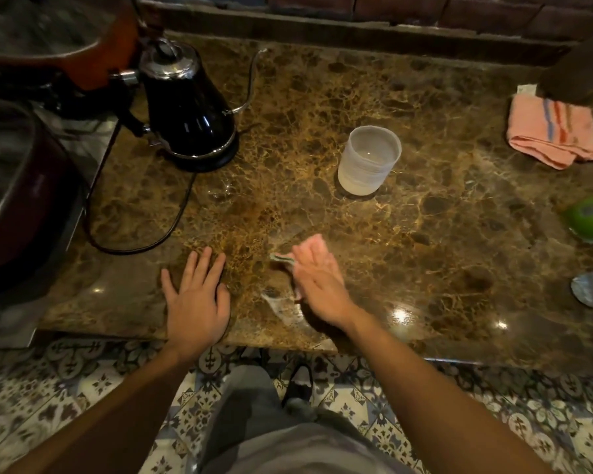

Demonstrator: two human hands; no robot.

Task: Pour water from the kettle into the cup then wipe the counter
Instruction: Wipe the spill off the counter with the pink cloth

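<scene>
Both bare forearms reach forward from below. The left hand [196, 295] lies flat, palm down, fingers spread and pointing away. The right hand [317, 278] is angled inward, blurred, fingers extended together and pressing down, thumb tucked beneath.

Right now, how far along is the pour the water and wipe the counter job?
The pouring looks done: the kettle sits back on its base and the cup seems to hold water. Wiping is in hand: the right hand presses a pink cloth on the counter, and the left hand rests flat. A wet streak near the front edge is left.
</scene>
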